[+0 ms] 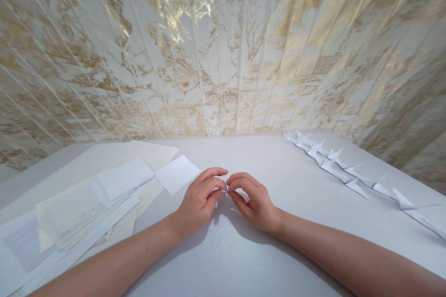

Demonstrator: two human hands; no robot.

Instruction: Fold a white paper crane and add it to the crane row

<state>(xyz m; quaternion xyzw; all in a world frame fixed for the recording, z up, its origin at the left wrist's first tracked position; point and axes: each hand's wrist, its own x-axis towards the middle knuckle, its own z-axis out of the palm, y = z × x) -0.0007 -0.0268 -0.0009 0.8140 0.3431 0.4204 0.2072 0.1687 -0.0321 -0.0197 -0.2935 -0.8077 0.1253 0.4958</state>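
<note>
Close together over the middle of the table, my left hand (205, 190) and my right hand (253, 202) pinch one small piece of folded white paper (226, 188). Thumb and forefinger of each hand press on it from either side. Most of the paper is hidden behind the fingertips, so its exact shape does not show. Just beyond my left hand, a white paper square (177, 174) lies flat on the table.
On the left, loose sheets and printed pages (83, 213) overlap, with a stack of white paper (121, 181) on top. Folded paper cranes (327, 160) stand in rows along the right side of the white table (251, 153). A gold-patterned curtain (223, 55) hangs behind.
</note>
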